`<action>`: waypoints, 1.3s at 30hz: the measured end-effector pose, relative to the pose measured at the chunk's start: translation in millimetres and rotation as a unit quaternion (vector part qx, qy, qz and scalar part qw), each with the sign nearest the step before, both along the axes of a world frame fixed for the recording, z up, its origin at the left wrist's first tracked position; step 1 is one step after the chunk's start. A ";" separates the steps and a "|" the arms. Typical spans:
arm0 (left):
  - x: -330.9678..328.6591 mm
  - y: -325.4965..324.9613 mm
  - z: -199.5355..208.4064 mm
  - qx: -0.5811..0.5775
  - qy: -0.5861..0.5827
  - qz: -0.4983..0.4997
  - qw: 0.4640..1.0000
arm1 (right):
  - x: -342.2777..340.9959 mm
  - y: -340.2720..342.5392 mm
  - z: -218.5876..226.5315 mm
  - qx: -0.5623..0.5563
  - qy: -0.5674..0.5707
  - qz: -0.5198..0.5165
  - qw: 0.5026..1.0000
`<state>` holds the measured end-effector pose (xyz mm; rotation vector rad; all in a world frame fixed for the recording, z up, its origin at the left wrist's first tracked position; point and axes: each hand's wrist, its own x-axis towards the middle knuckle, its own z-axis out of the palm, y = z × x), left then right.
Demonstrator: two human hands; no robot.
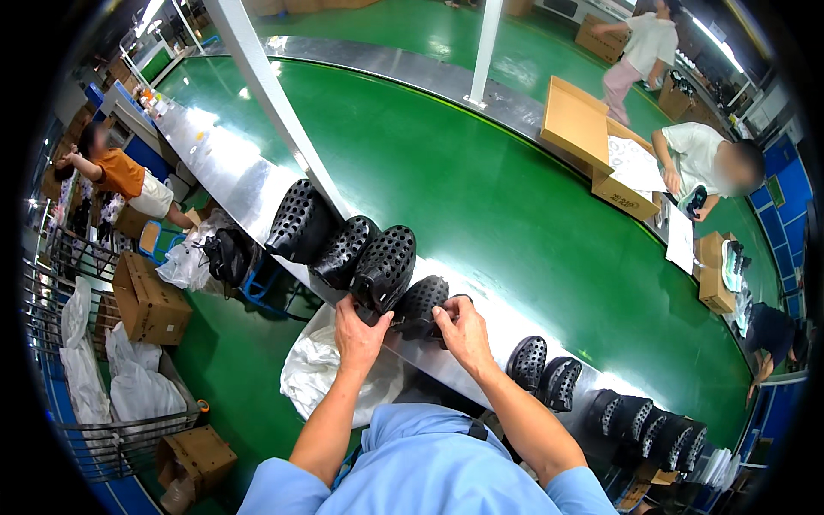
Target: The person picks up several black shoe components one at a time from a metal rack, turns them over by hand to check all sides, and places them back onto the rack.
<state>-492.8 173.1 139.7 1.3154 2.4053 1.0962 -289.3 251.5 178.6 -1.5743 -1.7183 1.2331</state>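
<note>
My left hand (360,336) is closed on the near end of a black clog (386,264) dotted with round holes. Just right of it, my right hand (463,330) grips the side of another black clog (421,302), partly hiding its near end. Both clogs are at a shiny metal ledge (498,330) in front of me. Two more black perforated clogs, an outer one (300,221) and an inner one (346,251), stand close together to the left of my left hand.
To the right, a pair of black clogs (526,362) and several dark shoes (644,421) line the ledge. A green surface (481,206) lies beyond it. A white post (275,94) rises at the left. White plastic (313,369) hangs below; a person (699,163) handles a shoe across.
</note>
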 end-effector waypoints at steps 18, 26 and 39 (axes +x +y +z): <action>1.7 4.1 8.8 -0.024 -0.004 0.008 1.000 | 195.6 -41.3 -3.1 0.031 0.074 -0.253 0.964; 3.6 6.6 3.8 -0.019 0.007 0.006 1.000 | 278.3 -77.3 -45.0 0.088 0.017 -0.372 0.924; 58.0 -62.2 97.0 -0.069 -0.201 -0.233 0.949 | 300.5 -149.9 -72.7 -0.160 -0.040 -0.479 0.862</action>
